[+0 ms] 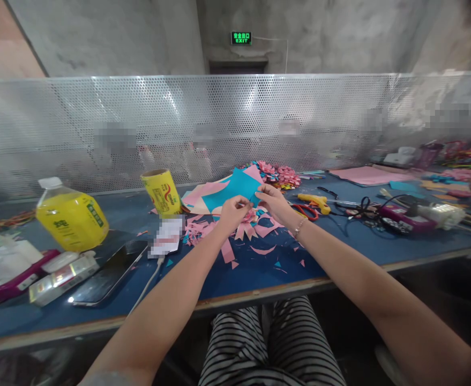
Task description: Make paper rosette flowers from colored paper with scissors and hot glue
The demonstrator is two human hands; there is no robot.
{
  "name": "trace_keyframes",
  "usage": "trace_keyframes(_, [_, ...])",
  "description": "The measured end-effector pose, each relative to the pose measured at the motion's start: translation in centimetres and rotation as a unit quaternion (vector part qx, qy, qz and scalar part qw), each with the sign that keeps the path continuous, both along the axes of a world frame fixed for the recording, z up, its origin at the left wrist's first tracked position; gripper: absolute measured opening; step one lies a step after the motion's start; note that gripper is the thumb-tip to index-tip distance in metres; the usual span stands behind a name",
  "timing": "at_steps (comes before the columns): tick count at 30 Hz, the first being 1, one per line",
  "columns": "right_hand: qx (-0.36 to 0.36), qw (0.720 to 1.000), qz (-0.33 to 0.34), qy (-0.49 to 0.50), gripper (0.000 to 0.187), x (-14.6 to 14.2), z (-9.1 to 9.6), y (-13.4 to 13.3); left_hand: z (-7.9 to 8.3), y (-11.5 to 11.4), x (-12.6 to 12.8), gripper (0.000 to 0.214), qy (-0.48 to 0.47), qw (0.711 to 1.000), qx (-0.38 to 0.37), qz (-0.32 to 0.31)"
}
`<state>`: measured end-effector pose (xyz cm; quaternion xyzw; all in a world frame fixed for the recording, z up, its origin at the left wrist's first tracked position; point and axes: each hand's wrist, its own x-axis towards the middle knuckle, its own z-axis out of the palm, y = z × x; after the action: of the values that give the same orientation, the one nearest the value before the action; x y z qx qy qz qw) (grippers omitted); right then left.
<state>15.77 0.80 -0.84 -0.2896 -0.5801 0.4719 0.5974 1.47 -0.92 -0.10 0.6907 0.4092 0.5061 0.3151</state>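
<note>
My left hand (236, 210) and my right hand (276, 203) meet close together above the blue table, fingers pinched. Between their fingertips shows a small piece of blue paper (254, 201), partly hidden by the fingers. Just behind them lies a larger blue sheet (233, 188) on top of pink sheets (203, 196). Pink paper scraps (197, 229) are spread beneath and around both hands. To the right of my right hand are red-handled scissors (308, 213) and a yellow glue gun (314, 201).
On the left stand a yellow-filled jug (72, 220) and a yellow cardboard tube (162, 193); a phone (109, 273) lies nearer the edge. Pink and blue paper flowers (285, 176) are heaped behind. A perforated metal screen (235, 123) closes the table's back. Cables and a purple device (406, 217) lie right.
</note>
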Motion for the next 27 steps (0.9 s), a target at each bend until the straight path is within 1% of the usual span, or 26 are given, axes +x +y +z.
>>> trace_keyframes(6, [-0.004,1.0,0.009,0.013,0.035,-0.08,0.05,-0.04,-0.01,-0.05,0.01,0.012,-0.001,1.0,0.004,0.001])
trace_keyframes(17, [-0.029,0.998,0.017,0.054,0.031,-0.01,0.28,-0.29,-0.02,0.13,-0.11,0.014,-0.011,1.0,-0.014,0.005])
trace_keyframes(22, [-0.032,0.998,0.017,0.053,0.031,0.09,0.37,-0.25,-0.15,0.36,-0.07,0.014,-0.013,1.0,-0.006,0.003])
trace_keyframes(27, [-0.033,0.998,0.032,0.051,0.032,0.16,0.39,-0.32,-0.22,0.47,-0.13,0.015,-0.013,1.0,-0.005,0.0])
